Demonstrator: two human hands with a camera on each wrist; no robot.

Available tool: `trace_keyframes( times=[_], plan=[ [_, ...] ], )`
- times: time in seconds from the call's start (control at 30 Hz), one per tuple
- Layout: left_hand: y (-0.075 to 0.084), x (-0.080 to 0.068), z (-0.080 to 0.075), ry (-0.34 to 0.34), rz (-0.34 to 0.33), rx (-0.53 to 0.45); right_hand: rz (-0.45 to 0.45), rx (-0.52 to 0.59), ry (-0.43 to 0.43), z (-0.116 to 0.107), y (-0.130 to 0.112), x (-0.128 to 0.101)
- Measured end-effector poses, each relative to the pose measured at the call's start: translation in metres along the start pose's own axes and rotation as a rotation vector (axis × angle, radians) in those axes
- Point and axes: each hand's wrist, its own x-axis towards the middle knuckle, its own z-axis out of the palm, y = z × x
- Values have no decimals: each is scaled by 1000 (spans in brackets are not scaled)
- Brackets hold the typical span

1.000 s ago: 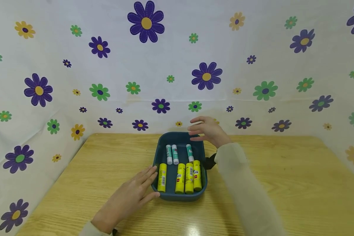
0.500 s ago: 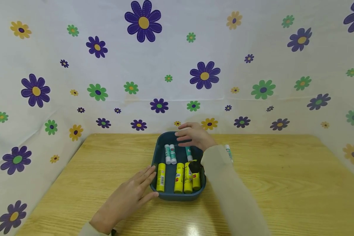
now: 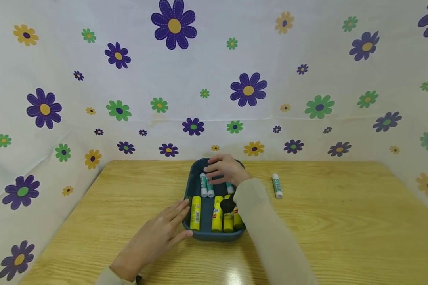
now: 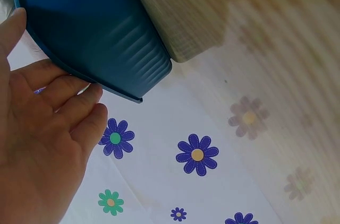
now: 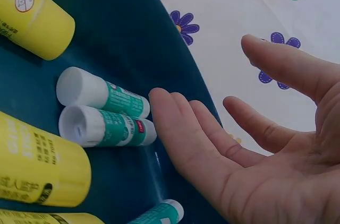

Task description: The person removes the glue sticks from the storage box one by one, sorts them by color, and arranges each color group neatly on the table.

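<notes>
Leftward across the bin has come the right hand [image 3: 227, 170], which a second ago stood over its right rim; its sleeve [image 3: 271, 227] has uncovered a glue stick on the table. White cloth [image 3: 199, 71] printed with purple, green and yellow flowers hangs at the left, along the back and at the right, with a crease running across its back part. Below it spreads the wood-grained table [image 3: 342, 225], a bright glare near its front edge. At the left, the left hand [image 3: 158, 233] touches the bin's rim with nearly straight fingers, thumb apart from them. Beside it, the dark blue bin [image 3: 215, 237] sits on the table. Inside lie four yellow glue sticks [image 3: 195, 213] near the front, one alone at the left and three grouped to the right. Behind them, two green-and-white glue sticks [image 3: 203, 186] lie side by side, with a third [image 3: 230, 187] farther right. Over the bin's back half, the right hand holds nothing, its thumb and fingers apart; the fingertips are close to the pair, though I cannot tell whether they touch. Farther right, the loose glue stick [image 3: 277, 186] lies on the table, well apart from the bin.
</notes>
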Motion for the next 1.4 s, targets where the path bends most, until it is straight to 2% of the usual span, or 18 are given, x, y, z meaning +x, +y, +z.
trace_keyframes(
  times=[0.5, 0.8, 0.9, 1.17, 1.4],
  plan=[
    [0, 0, 0, 15, 16, 17, 52, -106, 4, 5, 9, 6],
    [-2, 0, -1, 25, 10, 14, 47, -328, 16, 8, -7, -5],
    [-2, 0, -1, 25, 7, 11, 40, -371, 19, 11, -9, -6],
    [-2, 0, 1, 26, 27, 1, 88, -344, 8, 18, 5, 2],
    [-2, 0, 2, 36, 32, -3, 102, -199, -39, 21, 14, 7]
  ],
)
